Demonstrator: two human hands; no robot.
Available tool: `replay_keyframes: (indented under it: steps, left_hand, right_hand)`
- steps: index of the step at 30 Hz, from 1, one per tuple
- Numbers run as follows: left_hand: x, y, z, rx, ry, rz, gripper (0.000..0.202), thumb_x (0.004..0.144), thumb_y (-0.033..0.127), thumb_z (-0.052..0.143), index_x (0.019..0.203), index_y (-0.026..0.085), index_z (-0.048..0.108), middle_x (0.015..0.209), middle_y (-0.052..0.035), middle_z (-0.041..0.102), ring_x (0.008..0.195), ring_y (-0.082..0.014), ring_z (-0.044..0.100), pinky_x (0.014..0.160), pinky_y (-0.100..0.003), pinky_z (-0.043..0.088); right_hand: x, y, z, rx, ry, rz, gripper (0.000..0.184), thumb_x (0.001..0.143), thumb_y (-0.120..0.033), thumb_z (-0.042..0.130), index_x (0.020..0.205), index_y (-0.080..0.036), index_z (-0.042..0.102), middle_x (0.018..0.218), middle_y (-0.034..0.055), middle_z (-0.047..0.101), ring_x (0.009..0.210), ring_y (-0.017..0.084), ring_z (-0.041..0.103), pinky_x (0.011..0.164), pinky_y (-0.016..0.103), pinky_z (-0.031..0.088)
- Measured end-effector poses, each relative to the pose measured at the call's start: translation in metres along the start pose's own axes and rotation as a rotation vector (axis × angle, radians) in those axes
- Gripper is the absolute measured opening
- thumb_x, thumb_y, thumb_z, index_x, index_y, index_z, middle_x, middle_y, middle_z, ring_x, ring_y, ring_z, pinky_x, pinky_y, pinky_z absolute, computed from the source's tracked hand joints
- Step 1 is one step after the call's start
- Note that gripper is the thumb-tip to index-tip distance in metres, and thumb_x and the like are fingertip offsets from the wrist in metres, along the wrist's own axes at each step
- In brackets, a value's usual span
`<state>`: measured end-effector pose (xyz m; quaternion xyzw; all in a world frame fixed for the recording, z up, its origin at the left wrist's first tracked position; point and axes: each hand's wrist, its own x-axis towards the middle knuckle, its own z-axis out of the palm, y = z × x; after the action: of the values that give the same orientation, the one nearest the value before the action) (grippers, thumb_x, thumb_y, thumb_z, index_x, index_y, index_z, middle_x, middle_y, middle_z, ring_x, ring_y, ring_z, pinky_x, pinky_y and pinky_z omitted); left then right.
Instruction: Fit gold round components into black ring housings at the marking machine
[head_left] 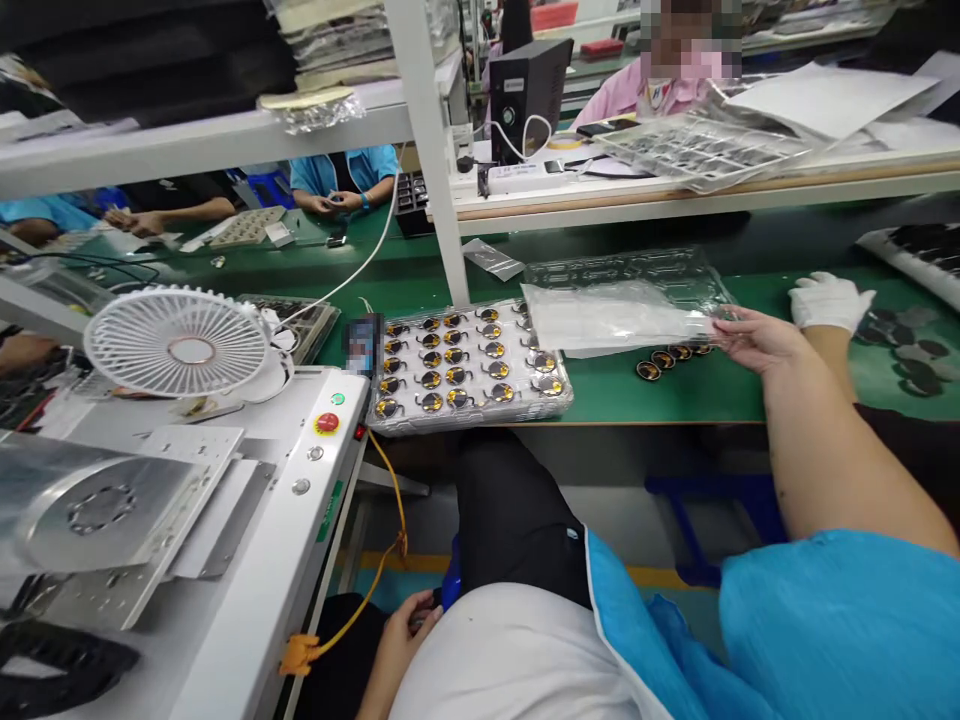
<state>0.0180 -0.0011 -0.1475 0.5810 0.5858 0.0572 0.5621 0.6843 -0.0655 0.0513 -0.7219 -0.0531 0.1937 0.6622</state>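
My right hand (757, 340) reaches over the green bench mat (600, 400) and pinches the end of a clear plastic bag (615, 318). Under the bag lies a clear plastic tray (630, 265). Left of it, a clear blister tray (469, 422) holds several round gold-and-black parts in rows. A short row of the same round parts (664, 358) lies loose on the mat, below my fingers. My left hand (401, 640) is down at my lap, curled around something small that I cannot make out.
A white gloved hand (829, 302) of a co-worker rests on the mat to my right. A white fan (176, 340) and a white machine with a red stop button (326, 423) stand left, with metal plates (97, 510). A white shelf post (431, 140) rises behind the tray.
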Motion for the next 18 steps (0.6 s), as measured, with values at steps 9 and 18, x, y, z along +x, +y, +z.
replay_keyframes:
  steps: [9,18]
  left_hand:
    - [0.024,0.012,0.015,0.065,-0.071,-0.039,0.064,0.050,0.075,0.078,0.089,0.024,0.077,0.099,-0.0109,0.084,0.100,-0.0346,0.079,0.090,-0.037,0.064]
    - [0.038,0.010,0.019,0.099,-0.099,-0.089,0.057,0.046,0.067,0.083,0.084,0.025,0.078,0.099,-0.0090,0.084,0.104,-0.0351,0.078,0.092,-0.035,0.062]
  right_hand:
    - [0.060,0.017,-0.024,0.014,0.020,0.190,0.035,0.087,0.015,0.050,0.106,-0.014,0.059,0.074,0.0037,0.065,0.062,0.011,0.063,0.062,0.022,0.054]
    - [0.094,0.024,-0.016,-0.433,0.022,0.131,0.045,0.087,0.004,0.071,0.130,0.000,0.058,0.081,0.0057,0.069,0.065,0.012,0.058,0.071,0.032,0.051]
